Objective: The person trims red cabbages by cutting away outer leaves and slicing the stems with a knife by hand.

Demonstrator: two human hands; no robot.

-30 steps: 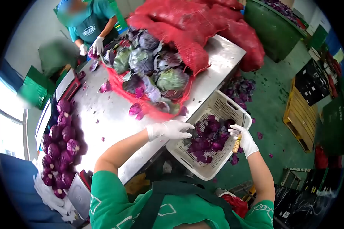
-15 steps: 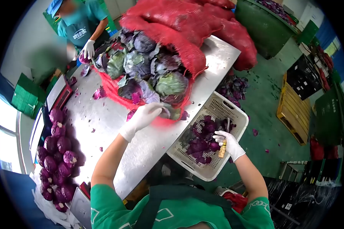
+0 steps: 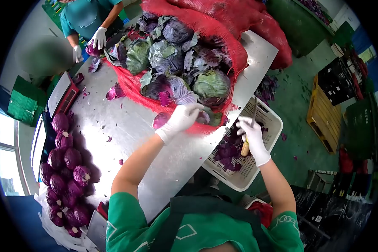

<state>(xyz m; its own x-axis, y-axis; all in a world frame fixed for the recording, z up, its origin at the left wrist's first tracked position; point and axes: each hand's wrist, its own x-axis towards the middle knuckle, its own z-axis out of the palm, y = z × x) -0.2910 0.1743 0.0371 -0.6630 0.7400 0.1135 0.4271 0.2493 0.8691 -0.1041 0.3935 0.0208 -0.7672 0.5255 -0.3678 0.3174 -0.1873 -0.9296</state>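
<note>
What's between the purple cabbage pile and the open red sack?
In the head view, metal tabletop scattered with purple leaf scraps separates the pile from the sack.

Bright window point(image 3: 6, 166) at left, glare on the table point(image 3: 132, 124), curved edges falling black

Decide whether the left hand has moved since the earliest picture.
Yes: the left hand moved away from the white crate towards the red sack, judged against the steel table.
</note>
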